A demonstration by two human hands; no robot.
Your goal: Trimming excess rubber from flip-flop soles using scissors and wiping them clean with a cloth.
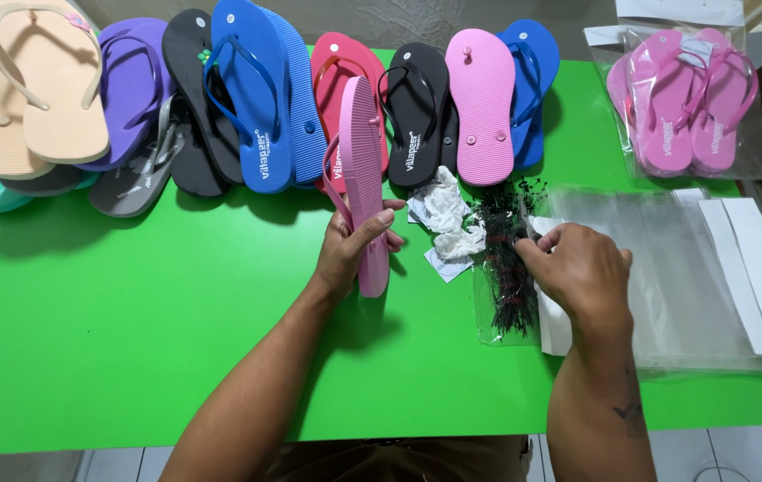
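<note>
I see a bright green table (pixel 86 339) filling the frame. The flip-flop (pixel 365 178) at centre is pink with a ribbed sole. The row (pixel 256 98) along the top runs peach, purple, black, blue, red, black, pink, blue; teal and grey show at upper left. The bagged pair (pixel 684 98) at upper right is magenta. The fasteners (pixel 506 259) right of centre are black.

Left hand (pixel 349 254) grips a sandal (pixel 365 178) standing on edge. Right hand (pixel 577 268) rests on a fastener bundle (pixel 506 268). Crumpled paper (pixel 448 219) lies between hands. A sandal row (pixel 256 98) lies beyond; plastic bags (pixel 666 286) lie right of the right hand.
</note>
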